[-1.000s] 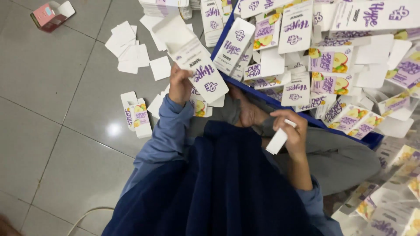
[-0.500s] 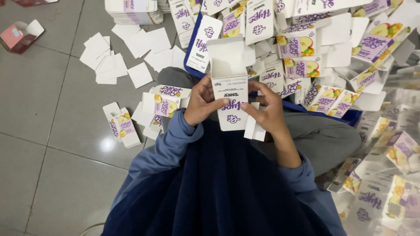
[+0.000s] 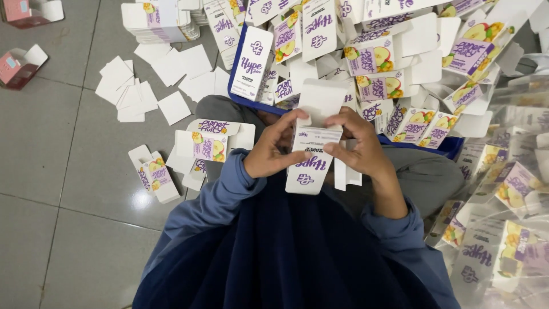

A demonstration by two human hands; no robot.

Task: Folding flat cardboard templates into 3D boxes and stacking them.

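Where both hands meet, white purple-printed carton, flap open.

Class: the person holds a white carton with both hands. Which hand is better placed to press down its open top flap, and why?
Probably the right hand: its fingers already touch the raised top flap, while the left hand grips the white carton lower on its side.

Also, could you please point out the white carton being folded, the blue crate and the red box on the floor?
white carton (image 3: 309,163), head view, on its printed front panel.
blue crate (image 3: 233,86), head view, on its left rim.
red box (image 3: 16,67), head view, on its top face.
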